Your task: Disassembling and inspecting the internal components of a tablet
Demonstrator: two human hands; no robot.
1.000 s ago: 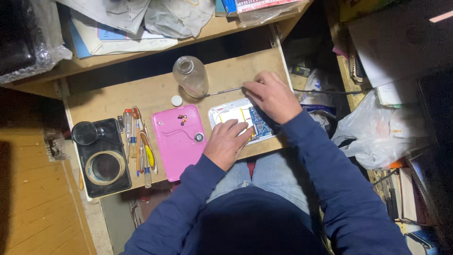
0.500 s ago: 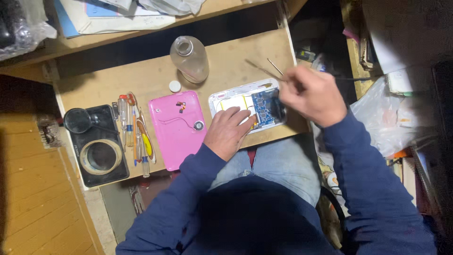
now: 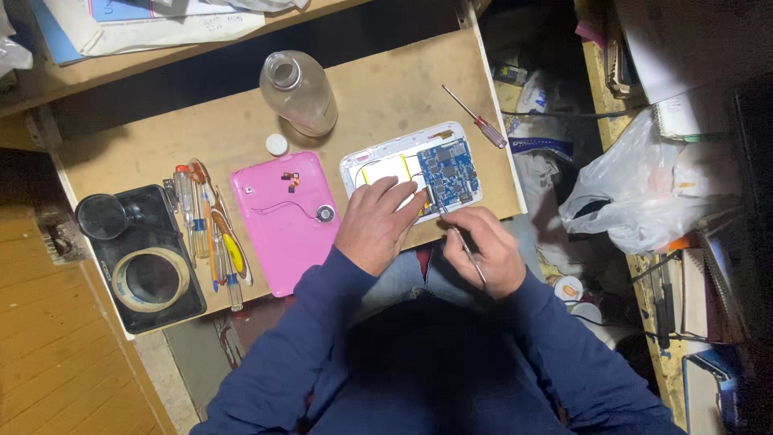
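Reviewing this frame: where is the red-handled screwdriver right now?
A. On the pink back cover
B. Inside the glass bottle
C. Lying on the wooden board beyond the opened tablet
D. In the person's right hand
C: the red-handled screwdriver lies loose on the wooden board, past the opened tablet; the right hand holds a thin metal tool instead.

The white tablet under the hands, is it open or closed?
Open. The white tablet shows its blue circuit board, and the pink back cover lies apart beside it.
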